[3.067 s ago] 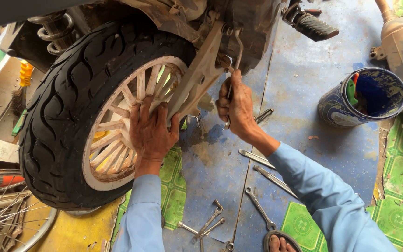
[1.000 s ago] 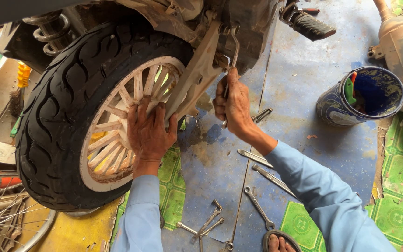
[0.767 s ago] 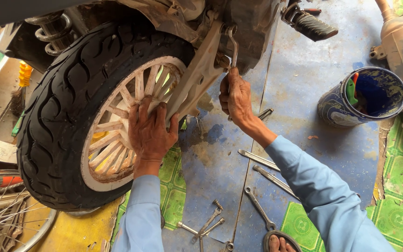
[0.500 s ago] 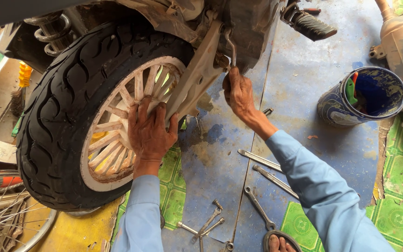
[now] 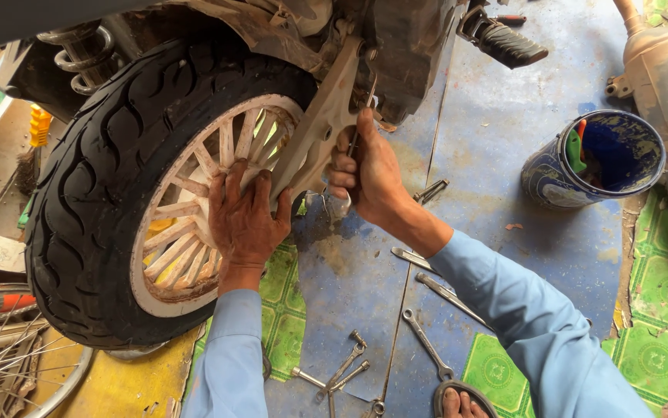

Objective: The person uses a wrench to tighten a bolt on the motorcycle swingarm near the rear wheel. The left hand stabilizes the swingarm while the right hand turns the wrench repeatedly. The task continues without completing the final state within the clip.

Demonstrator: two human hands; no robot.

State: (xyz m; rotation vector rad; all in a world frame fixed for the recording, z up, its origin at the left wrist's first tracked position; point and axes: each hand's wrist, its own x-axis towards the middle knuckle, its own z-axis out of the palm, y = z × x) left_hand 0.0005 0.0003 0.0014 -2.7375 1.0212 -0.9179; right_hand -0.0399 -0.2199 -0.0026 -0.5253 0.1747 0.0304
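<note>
While both sleeved forearms are reaching up from the lower edge, the left hand (image 5: 245, 220) is lying flat, fingers spread, released, pressing on the pale spokes of the rear wheel (image 5: 148, 193).

Right hand (image 5: 369, 174): wrist bending upward, fingers clenching around a thin metal tool (image 5: 358, 128) that is pointing up beside the cream swing arm (image 5: 318, 135); the tool's tip is hidden against the frame.

Room: the black tyre is crowding the left side; the blue floor (image 5: 496, 155) is lying open to the right as far as 1 blue bucket (image 5: 597, 159).

Loose wrenches (image 5: 427, 340) are lying on the floor just below the right forearm, with 1 footpeg (image 5: 508, 40) overhanging above.
</note>
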